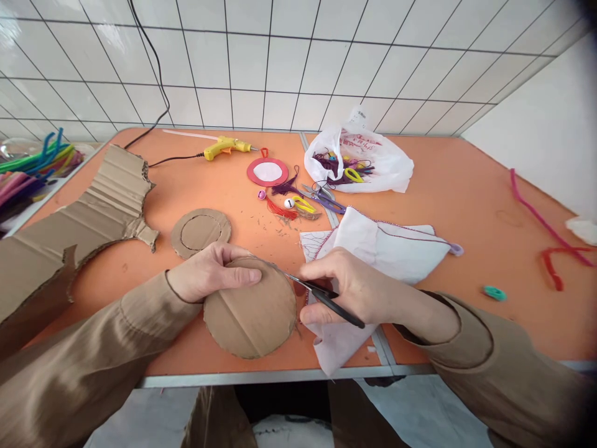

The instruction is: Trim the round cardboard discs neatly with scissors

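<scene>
My left hand (214, 274) grips a round cardboard disc (252, 314) by its upper left, the thumb lying flat on top. The disc is held near the front edge of the table. In my right hand (349, 286) is a pair of scissors (333, 302) with black handles. Their blades lie at the disc's upper right rim. Left of the disc, a smaller cardboard ring (200, 230) with a cut inner circle rests on the table. Under and beyond my right hand lies a white cloth (387, 242) with dark red stitching.
A large cut cardboard sheet (93, 211) covers the left side. Farther back are a yellow glue gun (228, 147), a red-rimmed round piece (267, 171), purple-handled scissors (329, 200) and a white plastic bag (364, 158). Pipe cleaners (545, 214) and a teal coil (494, 293) lie right.
</scene>
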`<state>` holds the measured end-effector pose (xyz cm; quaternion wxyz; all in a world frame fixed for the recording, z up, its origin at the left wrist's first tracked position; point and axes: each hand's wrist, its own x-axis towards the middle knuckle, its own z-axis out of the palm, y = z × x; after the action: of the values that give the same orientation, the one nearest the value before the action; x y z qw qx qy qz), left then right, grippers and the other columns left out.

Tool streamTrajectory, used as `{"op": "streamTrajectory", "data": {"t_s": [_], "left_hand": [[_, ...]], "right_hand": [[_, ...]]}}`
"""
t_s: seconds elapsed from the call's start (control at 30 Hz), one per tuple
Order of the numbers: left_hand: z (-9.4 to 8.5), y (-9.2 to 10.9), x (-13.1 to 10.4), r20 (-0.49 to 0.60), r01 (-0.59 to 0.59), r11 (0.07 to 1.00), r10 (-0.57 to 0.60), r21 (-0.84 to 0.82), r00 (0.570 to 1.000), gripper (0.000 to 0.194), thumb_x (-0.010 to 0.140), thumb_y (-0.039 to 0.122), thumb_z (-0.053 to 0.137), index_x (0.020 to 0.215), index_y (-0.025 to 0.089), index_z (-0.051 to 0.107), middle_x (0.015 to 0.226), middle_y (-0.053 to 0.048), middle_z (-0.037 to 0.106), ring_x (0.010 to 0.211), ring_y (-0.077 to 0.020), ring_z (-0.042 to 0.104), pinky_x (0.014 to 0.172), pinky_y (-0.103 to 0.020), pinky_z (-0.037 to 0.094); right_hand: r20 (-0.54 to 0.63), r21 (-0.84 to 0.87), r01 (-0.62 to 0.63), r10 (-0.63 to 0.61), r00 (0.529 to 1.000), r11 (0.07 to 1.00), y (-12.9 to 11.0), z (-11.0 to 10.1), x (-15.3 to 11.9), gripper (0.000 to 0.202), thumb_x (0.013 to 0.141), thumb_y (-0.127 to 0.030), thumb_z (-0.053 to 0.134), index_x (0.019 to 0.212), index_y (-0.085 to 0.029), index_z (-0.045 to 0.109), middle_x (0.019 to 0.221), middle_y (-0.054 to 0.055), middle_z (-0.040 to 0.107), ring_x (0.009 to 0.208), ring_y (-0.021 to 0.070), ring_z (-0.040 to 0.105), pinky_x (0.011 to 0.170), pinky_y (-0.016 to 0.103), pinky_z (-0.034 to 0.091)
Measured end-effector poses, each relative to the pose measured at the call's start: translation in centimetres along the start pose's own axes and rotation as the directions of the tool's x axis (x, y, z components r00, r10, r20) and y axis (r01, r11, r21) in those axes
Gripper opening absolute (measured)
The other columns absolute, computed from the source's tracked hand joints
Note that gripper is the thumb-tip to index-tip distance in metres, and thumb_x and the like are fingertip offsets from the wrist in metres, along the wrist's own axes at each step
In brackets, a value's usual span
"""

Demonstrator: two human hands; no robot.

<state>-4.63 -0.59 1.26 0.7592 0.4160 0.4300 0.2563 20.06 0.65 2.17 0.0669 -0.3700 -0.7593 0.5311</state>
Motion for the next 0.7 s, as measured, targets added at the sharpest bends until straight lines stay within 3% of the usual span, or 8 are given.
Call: {"op": "streamTrajectory", "data": {"t_s": [0.1,0.2,0.43,0.6,0.7], "left_hand": [[-0.33,-0.04,0.09,0.024,-0.030,0.998,0.031,-0.046,0.999,0.027,0.064,0.037,0.090,0.083,0.019,0.082,0.080,-0.003,0.081,0.068,-0.0147,0.073,0.064,-0.021,0.058],[-0.50,-0.11,0.06,0.049,-0.041,0.996,0.045,-0.076,0.998,0.022,0.067,0.033,0.088,0.084,0.019,0.083,0.081,-0.002,0.082,0.070,-0.0150,0.074,0.066,-0.021,0.059],[-0.14,-0.03,-0.04,-0.016,-0.002,1.000,0.001,-0.026,1.000,0.027,0.062,0.036,0.090,0.080,0.017,0.083,0.078,-0.005,0.081,0.066,-0.0166,0.073,0.062,-0.023,0.058],[-0.10,0.07,-0.04,-0.016,-0.001,1.000,0.000,-0.024,1.000,0.022,0.062,0.033,0.090,0.076,0.017,0.082,0.072,-0.004,0.080,0.060,-0.0146,0.070,0.061,-0.023,0.056],[-0.11,0.16,-0.14,-0.019,-0.005,1.000,0.005,-0.020,1.000,0.021,0.064,0.032,0.089,0.076,0.017,0.082,0.073,-0.005,0.080,0.061,-0.0158,0.070,0.062,-0.024,0.055]], "right_hand": [[-0.011,0.033,0.006,-0.006,1.000,0.999,0.09,-0.14,0.13,0.036,0.070,-0.038,0.074,0.060,-0.019,0.045,0.056,-0.009,0.028,0.053,0.0072,0.026,0.046,0.023,0.019],[0.045,0.107,0.033,-0.038,0.998,0.994,0.37,-0.31,0.30,0.039,0.071,-0.044,0.075,0.063,-0.019,0.047,0.057,-0.008,0.033,0.054,0.0076,0.030,0.046,0.023,0.023],[0.093,0.175,0.053,-0.070,0.993,0.983,0.71,-0.18,0.53,0.041,0.069,-0.046,0.078,0.066,-0.018,0.048,0.058,-0.008,0.037,0.054,0.0077,0.035,0.046,0.021,0.027],[0.136,0.221,-0.002,-0.028,0.990,0.975,0.85,0.05,0.35,0.039,0.072,-0.046,0.077,0.069,-0.018,0.049,0.058,-0.005,0.050,0.052,0.0088,0.043,0.046,0.022,0.032],[0.119,0.219,-0.001,-0.026,0.993,0.976,0.66,0.07,0.33,0.042,0.069,-0.048,0.079,0.065,-0.018,0.049,0.055,-0.006,0.047,0.050,0.0083,0.041,0.045,0.022,0.030]]}}
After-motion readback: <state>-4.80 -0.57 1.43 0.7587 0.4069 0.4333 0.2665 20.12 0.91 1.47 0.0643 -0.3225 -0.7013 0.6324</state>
